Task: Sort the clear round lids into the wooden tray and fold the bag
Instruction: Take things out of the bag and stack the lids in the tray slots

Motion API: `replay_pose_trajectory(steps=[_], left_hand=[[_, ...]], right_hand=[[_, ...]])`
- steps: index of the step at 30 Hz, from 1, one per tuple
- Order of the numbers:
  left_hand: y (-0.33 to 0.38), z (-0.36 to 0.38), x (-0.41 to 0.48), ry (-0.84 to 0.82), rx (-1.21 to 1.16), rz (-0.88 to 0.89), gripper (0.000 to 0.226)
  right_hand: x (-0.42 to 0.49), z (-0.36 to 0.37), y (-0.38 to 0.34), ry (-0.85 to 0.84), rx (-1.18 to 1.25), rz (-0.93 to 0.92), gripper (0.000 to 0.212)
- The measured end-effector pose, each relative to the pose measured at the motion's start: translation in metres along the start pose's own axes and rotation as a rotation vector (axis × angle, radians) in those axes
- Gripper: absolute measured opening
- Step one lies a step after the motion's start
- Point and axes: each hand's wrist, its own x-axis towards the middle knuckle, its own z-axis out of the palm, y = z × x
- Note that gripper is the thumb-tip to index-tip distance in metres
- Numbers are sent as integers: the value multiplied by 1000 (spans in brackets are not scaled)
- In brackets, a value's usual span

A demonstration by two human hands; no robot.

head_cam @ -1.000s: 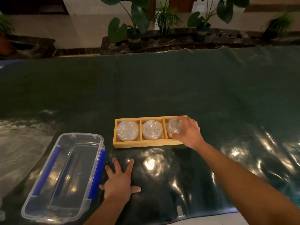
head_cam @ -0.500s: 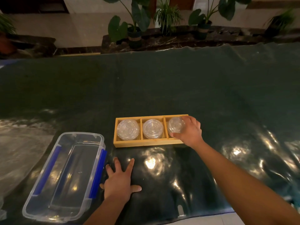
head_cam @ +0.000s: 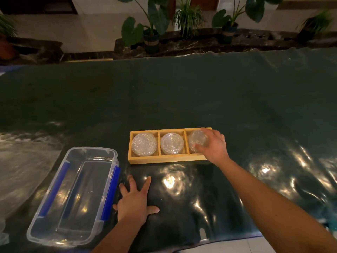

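A wooden tray (head_cam: 164,159) with three compartments sits mid-table. Clear round lids fill the left compartment (head_cam: 144,143) and the middle one (head_cam: 172,143). My right hand (head_cam: 214,146) curls around a stack of clear lids (head_cam: 197,140) in the right compartment, thumb at the front, fingers behind. My left hand (head_cam: 134,201) lies flat with spread fingers on the dark tabletop, holding nothing. A crinkled clear plastic bag (head_cam: 23,161) lies at the left edge of the table.
An empty clear plastic box with blue clips (head_cam: 73,196) stands at the front left, just left of my left hand. A glossy dark cover (head_cam: 182,97) spans the table. Potted plants (head_cam: 151,33) line a ledge behind it.
My right hand has settled a little lower over the lid stack in the right compartment. My left hand has stayed flat on the table.
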Motion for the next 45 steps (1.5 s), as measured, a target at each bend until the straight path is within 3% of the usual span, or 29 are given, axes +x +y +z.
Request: replay_pose_trajectory(steps=[6,15,21,28,33,42,45], left_hand=[[-1,2,1,9,0,6,123],[-2,2,1,3,-6,16,121],[-4,6,2,35,-1,23,123],[-6,9,4,40,-19,19,127],[-5,9,5,31,-19,7,127],[-7,8,4,29,-7,25,126],[-6,7,5,19,-7,27,125]], right_hand=[[0,-7,-3,46,76,-45,81],[2,-7,-3,-38,-1,-74,81],[-5,-7,-25,7,58,-228,73],[-4,28,-72,-107,-112,-363,70],[-1,39,-77,-192,-224,-363,67],[-3,39,-76,-155,-299,-387,66],[-4,34,-77,-146,-227,-396,66]])
